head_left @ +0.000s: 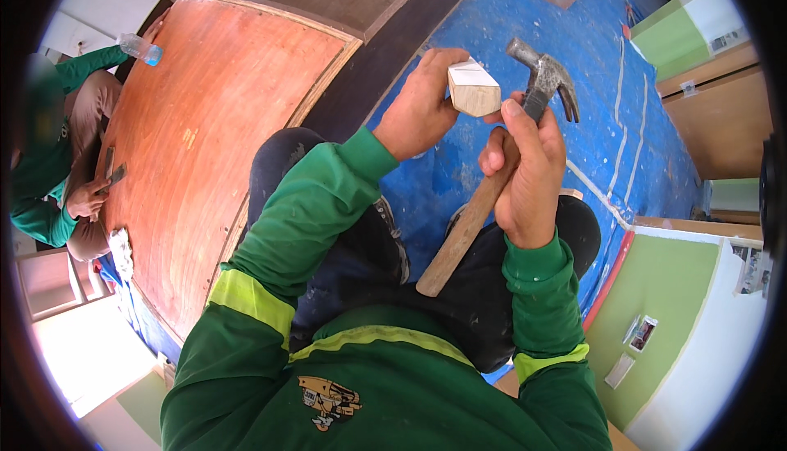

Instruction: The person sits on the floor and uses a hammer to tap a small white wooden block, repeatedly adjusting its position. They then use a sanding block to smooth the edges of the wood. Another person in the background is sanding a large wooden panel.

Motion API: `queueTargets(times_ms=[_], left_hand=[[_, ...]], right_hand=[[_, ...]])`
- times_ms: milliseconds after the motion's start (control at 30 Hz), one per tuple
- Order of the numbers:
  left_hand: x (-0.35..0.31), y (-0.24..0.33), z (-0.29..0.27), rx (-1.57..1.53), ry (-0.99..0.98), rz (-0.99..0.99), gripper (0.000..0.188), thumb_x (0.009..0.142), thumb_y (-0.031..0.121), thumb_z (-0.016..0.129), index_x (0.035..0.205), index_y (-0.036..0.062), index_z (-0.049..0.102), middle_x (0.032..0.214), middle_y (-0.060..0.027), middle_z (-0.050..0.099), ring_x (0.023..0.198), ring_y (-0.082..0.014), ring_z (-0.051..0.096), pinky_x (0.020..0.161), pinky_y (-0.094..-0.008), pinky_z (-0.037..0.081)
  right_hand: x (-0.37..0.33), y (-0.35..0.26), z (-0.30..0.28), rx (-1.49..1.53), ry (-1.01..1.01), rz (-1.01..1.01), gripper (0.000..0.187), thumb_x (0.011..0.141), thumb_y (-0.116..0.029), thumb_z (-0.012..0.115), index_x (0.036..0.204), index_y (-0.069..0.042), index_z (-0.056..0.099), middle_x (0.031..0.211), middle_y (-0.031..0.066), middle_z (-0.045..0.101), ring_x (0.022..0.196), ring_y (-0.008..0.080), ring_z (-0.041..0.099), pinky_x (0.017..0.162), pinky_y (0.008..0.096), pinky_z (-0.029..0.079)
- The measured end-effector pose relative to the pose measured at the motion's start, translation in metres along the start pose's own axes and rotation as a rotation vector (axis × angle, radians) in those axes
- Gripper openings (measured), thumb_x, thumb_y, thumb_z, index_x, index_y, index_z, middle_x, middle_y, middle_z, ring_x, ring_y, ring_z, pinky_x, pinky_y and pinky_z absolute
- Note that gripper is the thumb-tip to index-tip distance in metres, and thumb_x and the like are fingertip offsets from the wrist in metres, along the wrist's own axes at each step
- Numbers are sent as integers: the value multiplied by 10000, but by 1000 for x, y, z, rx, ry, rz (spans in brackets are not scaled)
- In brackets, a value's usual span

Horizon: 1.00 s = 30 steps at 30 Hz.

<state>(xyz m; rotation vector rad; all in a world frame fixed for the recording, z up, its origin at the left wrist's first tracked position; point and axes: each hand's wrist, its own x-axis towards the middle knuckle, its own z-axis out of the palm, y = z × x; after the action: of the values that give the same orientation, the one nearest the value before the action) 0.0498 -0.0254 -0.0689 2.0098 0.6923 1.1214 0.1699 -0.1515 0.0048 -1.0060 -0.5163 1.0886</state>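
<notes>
My left hand (418, 105) is closed round a short wooden block (476, 100) with a white top face and a bare, angled end turned toward me. In my right hand (533, 168) is a claw hammer (469, 234), gripped high on its wooden handle just under the dark-wrapped neck. The worn metal head stands up beyond my fingers, claw to the right, and the handle slants down toward my lap. My right fingertips are very near the block's right side; whether they touch it I cannot tell.
A reddish-brown wooden panel (205, 107) lies at left, beside a dark cabinet frame (385, 49). Across it, a co-worker's hand (88, 198) holds a flat tool near a plastic bottle (141, 48). Blue sheeting (607, 66) covers the floor; a green-and-white wall (664, 303) stands at right.
</notes>
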Motion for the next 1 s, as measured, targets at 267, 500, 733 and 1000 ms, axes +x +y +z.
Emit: queueTargets(times_ms=[267,500,733,1000], left_hand=[[0,1,1,-2,-5,11,464,897,14,757,1335,-3,603,1238,-189,656,1167,-323,675,982,-397,539],[18,33,-24,-520,-108,-465,544,1066,403,641,1415,-2,545,1129,-116,657,994,-212,689,878,-353,567],[27,33,-45,-984,43,-511,698,1103,603,396,1544,62,425,1098,-113,650,909,-232,702,795,-405,613],[26,33,-52,-949,66,-465,805,1086,719,182,1342,57,560,1002,-110,671,806,-207,682,721,-391,601]], right_hand=[[-1,-1,-1,-4,-8,0,368,1002,-156,708,1255,-3,489,964,153,689,578,111,561,516,255,456],[-2,-11,-2,27,-30,16,301,1039,-142,648,1264,-9,498,951,124,670,568,109,555,503,252,451],[-9,-4,-1,-237,-86,-158,314,1092,-159,574,1349,4,498,880,66,634,599,79,538,533,236,450],[-23,10,2,-527,-174,-297,347,1076,-160,639,1364,20,567,894,-8,595,711,57,517,625,232,449]])
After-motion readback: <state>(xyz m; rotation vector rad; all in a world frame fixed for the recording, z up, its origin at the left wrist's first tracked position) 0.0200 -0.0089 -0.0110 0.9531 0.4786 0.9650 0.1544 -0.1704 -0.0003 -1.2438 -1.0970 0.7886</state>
